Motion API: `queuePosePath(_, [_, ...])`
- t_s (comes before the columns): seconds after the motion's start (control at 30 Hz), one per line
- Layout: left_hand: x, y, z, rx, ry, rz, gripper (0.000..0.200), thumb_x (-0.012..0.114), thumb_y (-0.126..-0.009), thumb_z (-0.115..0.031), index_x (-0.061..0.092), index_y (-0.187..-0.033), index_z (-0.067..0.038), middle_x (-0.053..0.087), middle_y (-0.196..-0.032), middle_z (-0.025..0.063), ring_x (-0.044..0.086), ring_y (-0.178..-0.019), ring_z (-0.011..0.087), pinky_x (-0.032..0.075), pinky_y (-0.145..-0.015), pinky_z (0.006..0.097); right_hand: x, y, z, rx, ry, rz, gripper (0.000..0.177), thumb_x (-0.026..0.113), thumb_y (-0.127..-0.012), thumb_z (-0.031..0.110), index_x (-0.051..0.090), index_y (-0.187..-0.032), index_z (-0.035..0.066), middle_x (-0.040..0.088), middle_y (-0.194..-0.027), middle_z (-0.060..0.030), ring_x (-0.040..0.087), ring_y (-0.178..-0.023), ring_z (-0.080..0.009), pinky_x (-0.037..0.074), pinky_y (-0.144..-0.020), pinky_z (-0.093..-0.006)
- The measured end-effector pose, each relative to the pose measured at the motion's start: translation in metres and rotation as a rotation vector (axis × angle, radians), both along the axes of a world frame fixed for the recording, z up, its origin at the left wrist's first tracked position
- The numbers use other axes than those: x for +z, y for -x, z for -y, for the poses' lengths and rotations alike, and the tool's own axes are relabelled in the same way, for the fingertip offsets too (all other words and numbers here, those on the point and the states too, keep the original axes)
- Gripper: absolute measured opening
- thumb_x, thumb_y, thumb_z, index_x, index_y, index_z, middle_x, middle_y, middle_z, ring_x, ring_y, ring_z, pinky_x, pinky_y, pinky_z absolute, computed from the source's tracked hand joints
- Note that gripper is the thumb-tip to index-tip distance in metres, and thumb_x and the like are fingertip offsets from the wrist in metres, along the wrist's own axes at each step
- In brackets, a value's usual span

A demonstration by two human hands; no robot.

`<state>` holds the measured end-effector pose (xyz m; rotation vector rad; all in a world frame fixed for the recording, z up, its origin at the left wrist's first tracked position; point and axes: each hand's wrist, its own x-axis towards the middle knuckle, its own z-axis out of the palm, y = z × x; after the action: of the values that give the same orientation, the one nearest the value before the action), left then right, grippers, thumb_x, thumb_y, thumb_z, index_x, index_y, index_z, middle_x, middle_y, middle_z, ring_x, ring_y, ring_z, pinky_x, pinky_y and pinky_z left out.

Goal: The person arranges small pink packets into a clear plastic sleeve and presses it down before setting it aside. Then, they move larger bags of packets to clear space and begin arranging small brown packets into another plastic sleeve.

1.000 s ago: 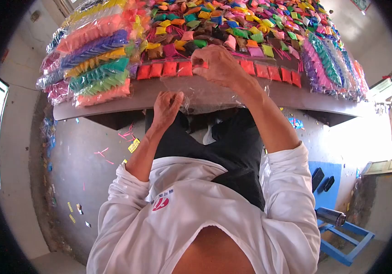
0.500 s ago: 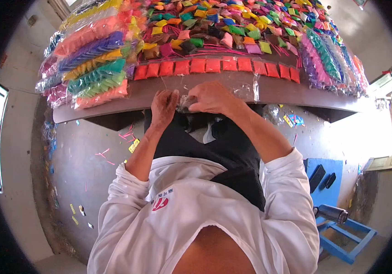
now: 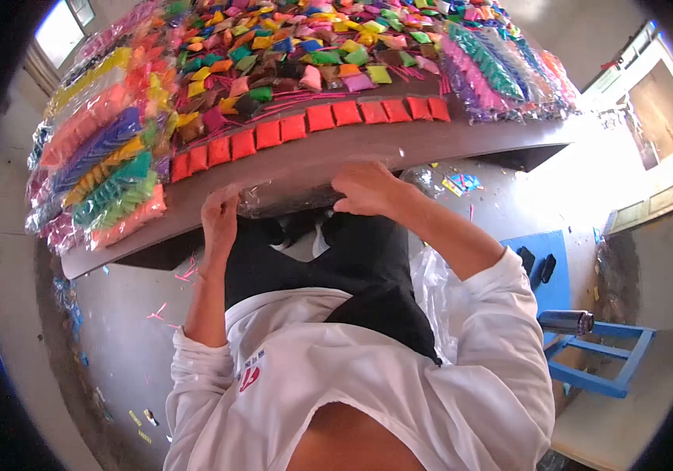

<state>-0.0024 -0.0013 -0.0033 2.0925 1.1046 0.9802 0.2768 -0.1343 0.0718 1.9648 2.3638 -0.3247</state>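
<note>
A clear plastic bag is stretched between my two hands at the table's front edge. My left hand pinches its left end, fingers closed. At its other end my right hand is closed on the plastic, thumb toward the bag. Just beyond them, a row of red packets lies side by side in a slight curve on the dark table. Nothing shows inside the bag.
Bagged packets in many colours are stacked at the left; more bagged packets lie at the right. Loose coloured packets cover the back. A blue stool and a dark bottle are at my right.
My hands have moved apart, and the clear bag is now spread out between them. The view has shifted and turned, so the table appears tilted.
</note>
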Motion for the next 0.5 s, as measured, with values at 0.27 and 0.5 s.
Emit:
queuePosePath(0.27, [-0.034,0.004,-0.014,0.028,-0.279,0.032,0.017,0.058,-0.095,-0.014,0.066,-0.097,0.000,0.066,-0.094,0.0175,0.064,-0.088,0.0331,0.049,-0.079,0.0409,0.074,-0.012,0.051,0.169,0.001,-1.031,0.034,0.068,-0.089,0.031,0.069,-0.104,0.000,0.071,-0.095,-0.0119,0.068,-0.093,-0.0233,0.052,-0.089,-0.0365])
queuePosePath(0.5, [-0.030,0.008,-0.018,0.027,-0.327,-0.127,0.032,0.052,-0.099,-0.026,0.065,-0.103,0.003,0.066,-0.095,0.0171,0.063,-0.086,0.0318,0.048,-0.079,0.0406,0.029,-0.179,0.024,-0.860,-0.756,-0.722,0.027,0.063,-0.091,0.029,0.071,-0.094,0.004,0.072,-0.091,-0.0109,0.069,-0.085,-0.0197,0.053,-0.078,-0.0335])
